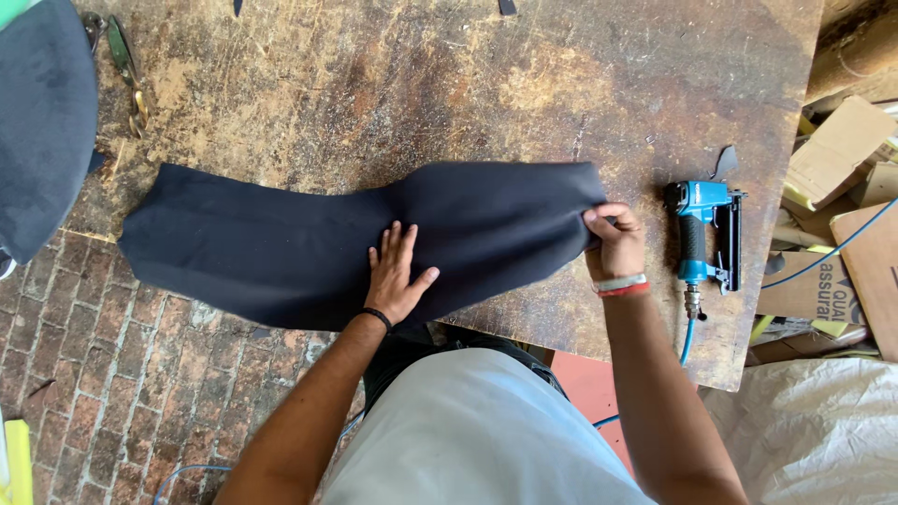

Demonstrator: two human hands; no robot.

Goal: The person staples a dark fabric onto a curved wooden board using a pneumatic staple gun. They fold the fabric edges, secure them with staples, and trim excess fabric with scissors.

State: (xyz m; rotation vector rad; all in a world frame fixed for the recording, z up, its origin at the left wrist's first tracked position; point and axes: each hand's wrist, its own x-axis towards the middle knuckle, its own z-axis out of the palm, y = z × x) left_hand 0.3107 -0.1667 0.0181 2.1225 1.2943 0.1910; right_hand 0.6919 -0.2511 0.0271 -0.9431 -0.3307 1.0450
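Note:
A long piece of black fabric lies across the worn wooden workbench, its left end hanging past the bench's edge. My left hand presses flat on the middle of the fabric, fingers spread. My right hand pinches the fabric's right end, fingers closed on its edge. A blue pneumatic staple gun rests on the bench just right of my right hand.
Scissors lie at the bench's far left, next to a dark grey padded piece. Cardboard boxes are stacked at the right. A blue air hose hangs from the gun. Brick floor shows below left.

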